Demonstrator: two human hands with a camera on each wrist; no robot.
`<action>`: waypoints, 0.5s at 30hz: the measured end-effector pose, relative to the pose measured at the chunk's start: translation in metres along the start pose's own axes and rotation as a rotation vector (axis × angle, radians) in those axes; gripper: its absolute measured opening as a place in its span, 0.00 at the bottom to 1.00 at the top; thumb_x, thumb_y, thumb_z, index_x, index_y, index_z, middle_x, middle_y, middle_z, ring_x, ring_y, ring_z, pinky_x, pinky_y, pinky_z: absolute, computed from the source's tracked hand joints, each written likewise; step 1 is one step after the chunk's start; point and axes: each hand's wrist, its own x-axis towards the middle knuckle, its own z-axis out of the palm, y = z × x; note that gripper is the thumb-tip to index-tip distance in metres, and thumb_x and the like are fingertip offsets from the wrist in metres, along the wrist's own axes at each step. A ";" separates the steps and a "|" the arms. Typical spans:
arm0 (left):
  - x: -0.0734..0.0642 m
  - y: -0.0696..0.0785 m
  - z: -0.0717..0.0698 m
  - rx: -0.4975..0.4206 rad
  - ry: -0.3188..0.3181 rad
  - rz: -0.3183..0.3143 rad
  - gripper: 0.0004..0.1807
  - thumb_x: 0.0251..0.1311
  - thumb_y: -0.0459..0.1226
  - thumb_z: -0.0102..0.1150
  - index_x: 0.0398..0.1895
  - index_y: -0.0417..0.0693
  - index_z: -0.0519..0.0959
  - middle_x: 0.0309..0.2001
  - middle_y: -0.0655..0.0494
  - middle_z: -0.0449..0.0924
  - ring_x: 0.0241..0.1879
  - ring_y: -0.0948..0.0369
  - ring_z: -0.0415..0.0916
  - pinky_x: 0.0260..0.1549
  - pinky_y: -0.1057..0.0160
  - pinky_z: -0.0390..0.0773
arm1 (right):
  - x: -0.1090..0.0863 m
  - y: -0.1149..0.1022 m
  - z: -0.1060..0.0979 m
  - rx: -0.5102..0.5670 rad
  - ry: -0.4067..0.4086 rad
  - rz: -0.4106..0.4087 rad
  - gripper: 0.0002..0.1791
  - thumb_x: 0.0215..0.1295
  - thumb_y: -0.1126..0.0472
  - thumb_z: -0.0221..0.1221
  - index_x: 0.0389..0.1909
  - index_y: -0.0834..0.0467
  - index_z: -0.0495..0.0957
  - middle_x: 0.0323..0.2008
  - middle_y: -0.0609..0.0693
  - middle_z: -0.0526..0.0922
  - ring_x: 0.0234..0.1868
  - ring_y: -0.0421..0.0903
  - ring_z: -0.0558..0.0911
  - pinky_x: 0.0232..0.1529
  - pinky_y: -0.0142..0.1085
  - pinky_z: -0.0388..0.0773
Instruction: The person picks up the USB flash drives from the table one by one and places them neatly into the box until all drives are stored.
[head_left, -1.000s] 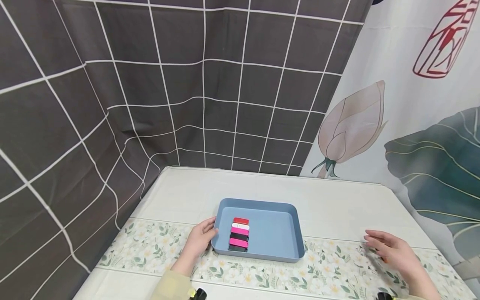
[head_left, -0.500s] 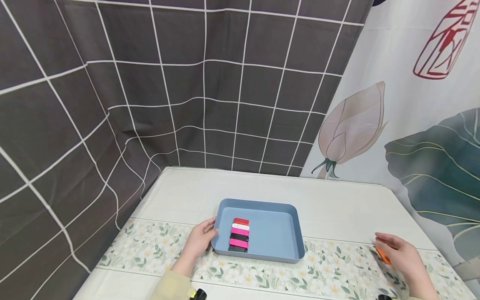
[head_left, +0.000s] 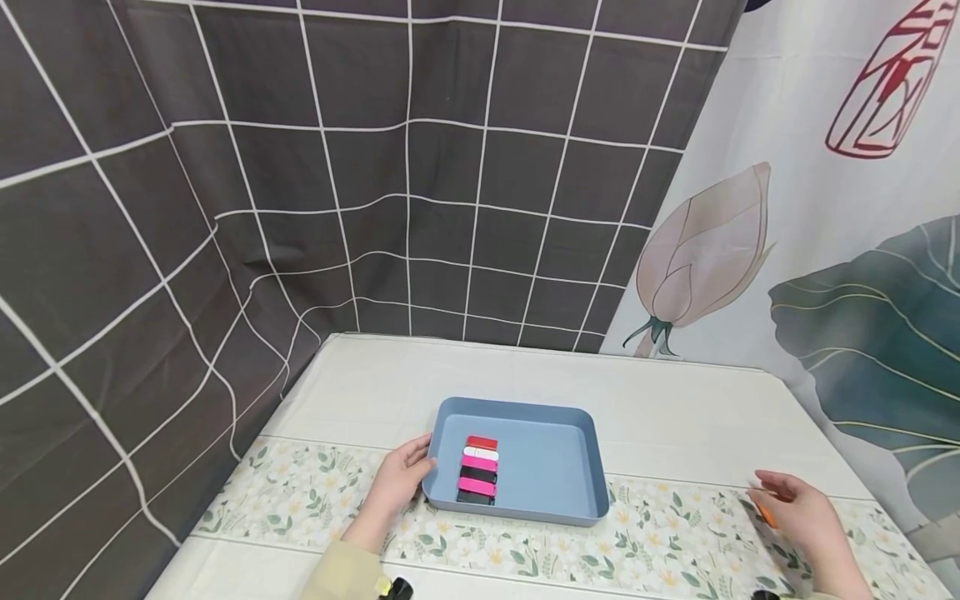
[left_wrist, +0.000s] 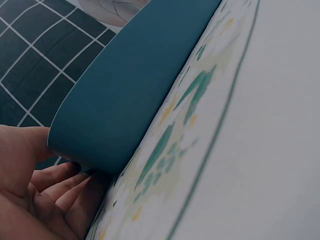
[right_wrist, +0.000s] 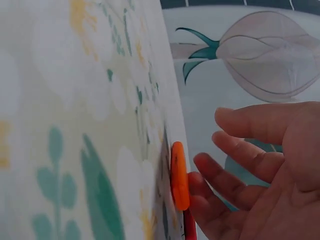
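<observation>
My left hand grips the left end of a shallow blue tray, with the thumb over the rim and the fingers against the outside. The left wrist view shows the thumb tip hidden behind the tray's wall. Inside, small flat USB-stick-like pieces in red, white, pink and black lie in a column near the left wall. At the right, my right hand hovers over a small orange flat piece, thumb and fingers apart. The fingertips are close beside it; whether they touch is unclear. Its kind is unclear too.
A red thing, partly hidden, lies beside the orange piece. The table carries a white cloth with a floral band. Dark grid-patterned fabric hangs behind and at the left; a white curtain with flower prints hangs at the right.
My right hand has shifted right and slightly toward me, and the orange piece beneath it has come into view. The left hand and the tray have stayed put.
</observation>
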 end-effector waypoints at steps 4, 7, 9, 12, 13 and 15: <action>0.000 0.000 0.000 0.005 0.002 -0.001 0.28 0.69 0.32 0.55 0.72 0.35 0.70 0.68 0.34 0.75 0.69 0.40 0.73 0.69 0.45 0.76 | 0.000 0.002 0.000 -0.018 -0.012 0.010 0.38 0.69 0.52 0.64 0.68 0.75 0.66 0.60 0.78 0.74 0.56 0.71 0.77 0.37 0.46 0.86; -0.001 0.000 0.000 0.008 0.002 0.002 0.28 0.69 0.32 0.55 0.72 0.35 0.70 0.68 0.34 0.75 0.69 0.40 0.73 0.69 0.45 0.76 | 0.000 0.003 0.002 -0.037 0.004 0.018 0.37 0.69 0.53 0.63 0.67 0.75 0.66 0.59 0.77 0.75 0.55 0.70 0.77 0.38 0.47 0.85; -0.001 0.000 0.000 0.010 0.002 0.004 0.28 0.69 0.33 0.55 0.72 0.35 0.70 0.68 0.34 0.75 0.69 0.39 0.73 0.69 0.45 0.76 | 0.000 0.002 0.004 -0.045 0.026 0.032 0.35 0.69 0.56 0.62 0.67 0.75 0.66 0.59 0.78 0.74 0.56 0.70 0.76 0.40 0.49 0.84; -0.001 0.001 0.000 0.013 0.004 0.002 0.28 0.69 0.33 0.56 0.72 0.35 0.70 0.68 0.34 0.75 0.69 0.39 0.73 0.69 0.45 0.76 | 0.000 0.002 0.008 -0.057 0.062 0.052 0.32 0.68 0.61 0.62 0.66 0.76 0.66 0.57 0.78 0.74 0.55 0.69 0.76 0.43 0.52 0.82; -0.001 0.001 0.000 0.015 0.005 0.002 0.28 0.69 0.33 0.56 0.72 0.35 0.70 0.68 0.34 0.75 0.69 0.39 0.73 0.69 0.45 0.76 | 0.000 0.002 0.009 -0.061 0.071 0.055 0.32 0.67 0.62 0.62 0.66 0.77 0.66 0.57 0.78 0.75 0.54 0.69 0.76 0.44 0.54 0.81; 0.000 0.000 -0.001 0.017 0.007 0.001 0.28 0.69 0.33 0.56 0.72 0.35 0.70 0.68 0.34 0.75 0.69 0.39 0.73 0.68 0.45 0.76 | 0.000 0.003 0.010 -0.071 0.073 0.050 0.32 0.66 0.63 0.63 0.65 0.77 0.67 0.56 0.78 0.75 0.53 0.68 0.77 0.45 0.55 0.80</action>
